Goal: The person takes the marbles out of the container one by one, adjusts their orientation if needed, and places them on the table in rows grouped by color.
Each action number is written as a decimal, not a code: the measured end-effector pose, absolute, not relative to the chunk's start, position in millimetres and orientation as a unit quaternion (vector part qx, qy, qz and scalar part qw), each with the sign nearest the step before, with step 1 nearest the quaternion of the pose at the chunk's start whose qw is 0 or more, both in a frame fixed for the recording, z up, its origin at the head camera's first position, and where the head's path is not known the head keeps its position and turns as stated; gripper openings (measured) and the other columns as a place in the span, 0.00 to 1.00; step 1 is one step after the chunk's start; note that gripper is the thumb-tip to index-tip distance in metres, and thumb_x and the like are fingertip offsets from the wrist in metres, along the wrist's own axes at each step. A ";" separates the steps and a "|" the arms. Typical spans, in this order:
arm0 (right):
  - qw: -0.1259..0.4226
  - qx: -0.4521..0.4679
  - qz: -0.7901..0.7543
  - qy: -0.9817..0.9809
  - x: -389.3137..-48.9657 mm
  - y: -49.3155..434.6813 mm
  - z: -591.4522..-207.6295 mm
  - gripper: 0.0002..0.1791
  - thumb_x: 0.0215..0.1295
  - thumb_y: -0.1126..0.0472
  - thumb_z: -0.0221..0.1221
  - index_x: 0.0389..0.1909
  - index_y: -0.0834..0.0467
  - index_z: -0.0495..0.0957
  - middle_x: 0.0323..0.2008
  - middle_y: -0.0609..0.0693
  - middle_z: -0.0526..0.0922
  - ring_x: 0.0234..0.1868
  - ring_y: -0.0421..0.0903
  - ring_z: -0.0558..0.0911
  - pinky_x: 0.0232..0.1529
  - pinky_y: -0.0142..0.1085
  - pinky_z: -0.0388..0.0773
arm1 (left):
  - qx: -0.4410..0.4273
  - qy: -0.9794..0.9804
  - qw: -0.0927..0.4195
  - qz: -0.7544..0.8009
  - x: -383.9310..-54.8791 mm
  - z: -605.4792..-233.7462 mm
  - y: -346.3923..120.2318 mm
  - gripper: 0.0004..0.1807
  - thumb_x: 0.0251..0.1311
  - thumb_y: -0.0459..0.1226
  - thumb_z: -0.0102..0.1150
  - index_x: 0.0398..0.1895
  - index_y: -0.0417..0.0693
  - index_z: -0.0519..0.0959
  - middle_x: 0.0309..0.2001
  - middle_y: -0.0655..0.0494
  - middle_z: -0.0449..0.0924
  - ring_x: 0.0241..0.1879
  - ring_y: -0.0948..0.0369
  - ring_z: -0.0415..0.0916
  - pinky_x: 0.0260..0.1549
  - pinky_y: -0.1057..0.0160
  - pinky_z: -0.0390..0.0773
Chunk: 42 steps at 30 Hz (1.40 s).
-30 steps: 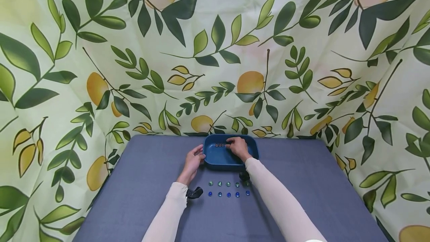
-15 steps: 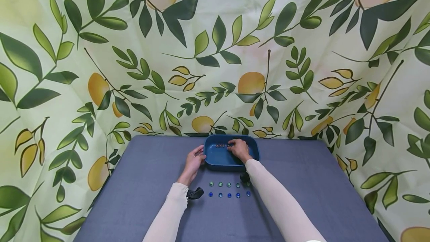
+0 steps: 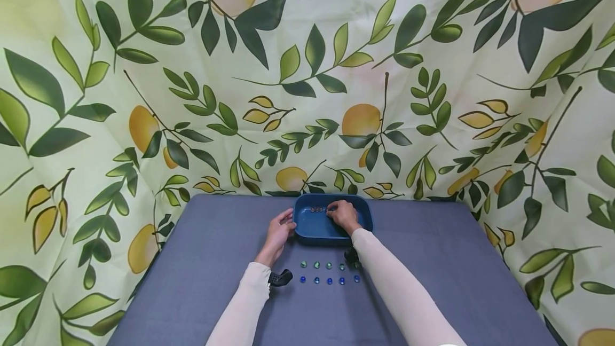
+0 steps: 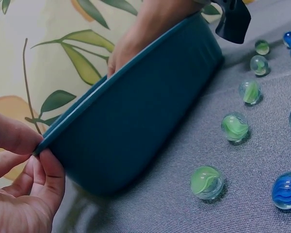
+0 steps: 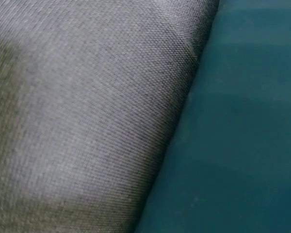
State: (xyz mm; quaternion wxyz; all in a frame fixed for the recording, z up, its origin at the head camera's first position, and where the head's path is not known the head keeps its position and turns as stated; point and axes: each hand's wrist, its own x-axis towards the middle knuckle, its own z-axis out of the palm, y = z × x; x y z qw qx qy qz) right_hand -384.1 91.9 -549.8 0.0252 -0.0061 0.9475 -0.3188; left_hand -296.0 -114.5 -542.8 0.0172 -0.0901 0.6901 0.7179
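At the left end of a deep blue rectangular plastic bin (image 3: 314, 231), my left hand (image 3: 278, 233) pinches the rim between thumb and fingers. The left wrist view shows this grip close up, with the fingers (image 4: 51, 179) under the lip. My right hand (image 3: 345, 215) reaches over the near wall into the bin. Its fingertips are bent together at the right end of a short row of reddish-brown marbles (image 3: 316, 209) on the bin floor, seemingly pinching a marble mostly hidden by them. The right wrist view shows only the bin's outer wall (image 5: 242, 136) and cloth.
In front of the bin, green-swirled marbles (image 3: 316, 265) form one row and blue marbles (image 3: 329, 281) a second row nearer me. The right wrist's black camera (image 3: 352, 255) hangs over the green row's right end. Grey-blue cloth (image 3: 216, 250) covers the table; a leaf-printed curtain (image 3: 259, 148) stands behind.
My right fingertips have drawn closer together and shifted slightly at the marble row's right end. The left hand keeps its hold on the rim. The head view has shifted a little.
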 end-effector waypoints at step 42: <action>-0.046 -0.074 -0.439 0.894 -329.0 122.1 -510.7 0.08 0.63 0.55 0.65 0.40 0.52 0.84 0.27 0.47 0.81 0.25 0.43 0.74 0.27 0.35 0.69 | -0.081 0.691 0.008 0.718 -295.4 -543.0 -113.8 0.28 0.62 0.25 0.51 0.68 0.38 0.68 0.62 0.38 0.70 0.53 0.53 0.72 0.48 0.56 0.77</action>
